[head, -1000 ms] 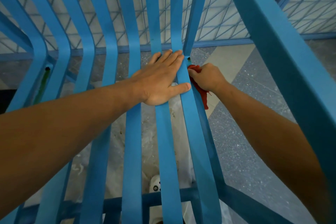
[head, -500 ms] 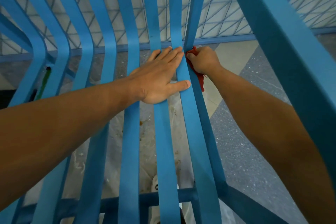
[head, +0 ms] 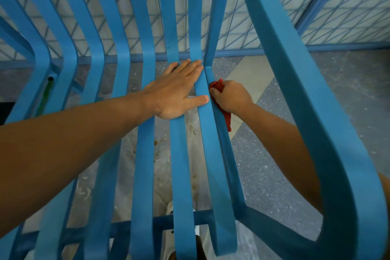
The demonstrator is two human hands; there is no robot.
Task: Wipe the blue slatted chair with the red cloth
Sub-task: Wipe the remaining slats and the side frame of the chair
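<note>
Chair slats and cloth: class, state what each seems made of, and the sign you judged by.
Slats: probably moulded plastic or painted metal; an even matt blue coat, smooth bends, no grain. The look leaves it open.
Cloth: soft red fabric; it bunches in the right hand and hangs limp below.

No lettering can be read anywhere — not on chair [head: 181, 175], cloth [head: 219, 87] (or floor [head: 263, 167]).

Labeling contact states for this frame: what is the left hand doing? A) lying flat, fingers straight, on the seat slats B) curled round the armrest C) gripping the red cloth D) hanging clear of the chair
A: the left hand lies flat with straight fingers across the blue slatted chair seat slats, while the right hand grips the red cloth against the outer slat.
</note>
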